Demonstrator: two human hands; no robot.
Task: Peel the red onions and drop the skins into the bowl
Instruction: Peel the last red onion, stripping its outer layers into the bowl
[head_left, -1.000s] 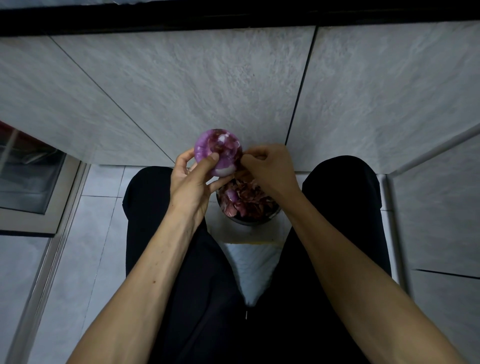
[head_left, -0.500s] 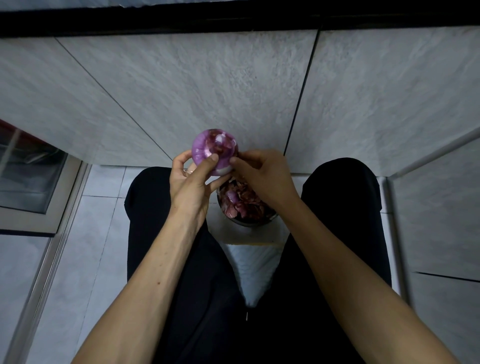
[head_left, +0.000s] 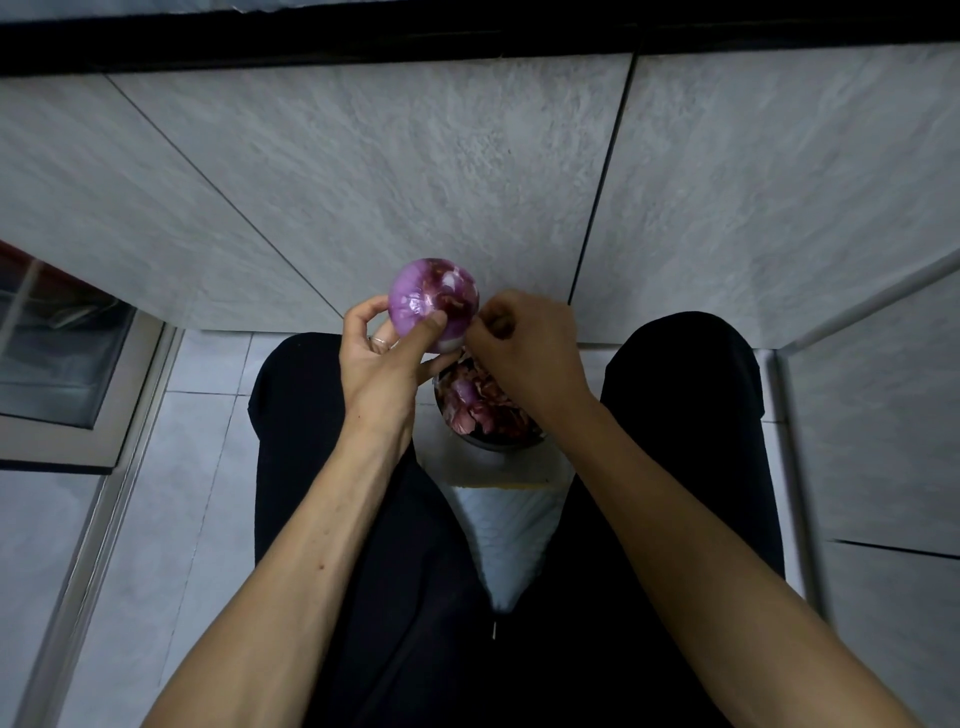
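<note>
My left hand (head_left: 379, 358) grips a red onion (head_left: 431, 301) from below, thumb across its front; the onion is glossy purple with dark patches of skin on its right side. My right hand (head_left: 524, 348) is at the onion's right edge, fingers curled, fingertips pinching at the skin there. Right beneath both hands a dark bowl (head_left: 488, 441) stands between my knees, filled with reddish onion skins (head_left: 478, 400). My right hand hides part of the bowl.
I sit with black-trousered legs (head_left: 322, 467) spread over a pale tiled floor (head_left: 171, 519). A grey tiled wall (head_left: 415, 182) rises just ahead of my knees. A low framed opening (head_left: 62, 364) is at the left, and a tiled ledge (head_left: 883, 415) at the right.
My right hand's fingertips have shifted along the onion's right side while the left hand kept hold of it. The onion has turned slightly, showing more dark skin.
</note>
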